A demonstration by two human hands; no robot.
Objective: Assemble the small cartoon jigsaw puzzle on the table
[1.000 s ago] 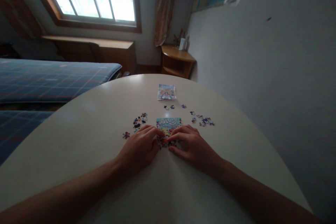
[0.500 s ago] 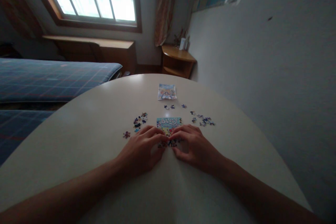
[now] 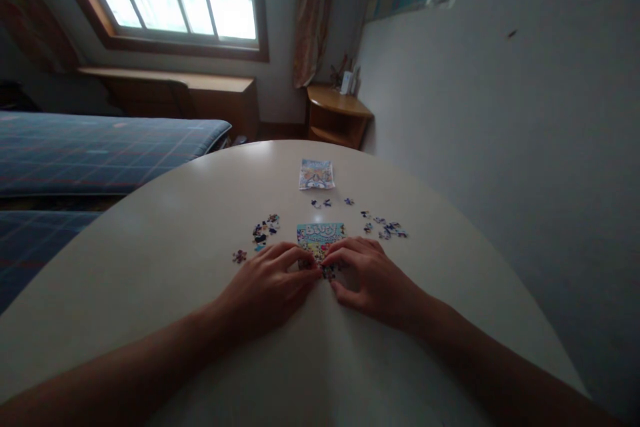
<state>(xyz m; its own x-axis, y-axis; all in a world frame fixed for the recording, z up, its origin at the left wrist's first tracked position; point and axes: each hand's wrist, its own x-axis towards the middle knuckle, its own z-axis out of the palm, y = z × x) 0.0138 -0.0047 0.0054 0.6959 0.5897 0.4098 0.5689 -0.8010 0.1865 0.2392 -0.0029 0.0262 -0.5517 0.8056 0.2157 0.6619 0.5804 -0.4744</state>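
Observation:
A partly assembled jigsaw puzzle (image 3: pixel 320 233) lies on the white table in front of me, with a pale blue lettered band along its far edge. My left hand (image 3: pixel 277 278) is closed at the puzzle's near left part, its thumb and forefinger drawn together at the lower edge. Against the near right part, my right hand (image 3: pixel 363 275) rests its curved fingertips, with the thumb bent toward the near edge. Both hands cover much of the picture, and any single piece between the fingers is too small to make out.
Loose jigsaw pieces lie left (image 3: pixel 265 229) and right (image 3: pixel 393 229) of the puzzle, and a few (image 3: pixel 327 203) beyond it. A small picture sheet (image 3: pixel 317 175) lies farther back on the round table (image 3: pixel 165 247). A bed (image 3: pixel 110 153) stands left, a wall (image 3: pixel 500 147) right.
My left thumb has moved in toward the forefinger, closing the gap seen before. My right hand has hardly moved. The loose pieces lie as before.

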